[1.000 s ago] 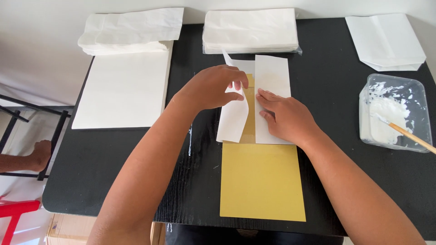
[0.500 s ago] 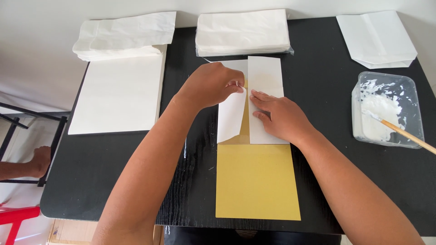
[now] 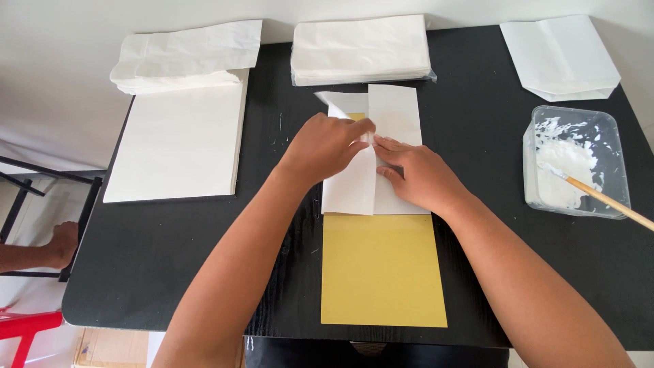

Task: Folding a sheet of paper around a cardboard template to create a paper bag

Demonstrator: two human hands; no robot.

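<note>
Here the left hand [image 3: 327,144] pinches the left flap of the white sheet [image 3: 395,112] over the yellow template [image 3: 381,272]; the right hand [image 3: 415,176], flat and open, presses the already folded right flap; the seam remains unclosed.

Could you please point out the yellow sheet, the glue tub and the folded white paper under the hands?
yellow sheet [image 3: 383,272]: head view, bare lower half.
glue tub [image 3: 608,129]: head view, far rim.
folded white paper [image 3: 395,109]: head view, upper right flap.

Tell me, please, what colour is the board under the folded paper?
Mustard yellow board, clearest in the head view.
</note>
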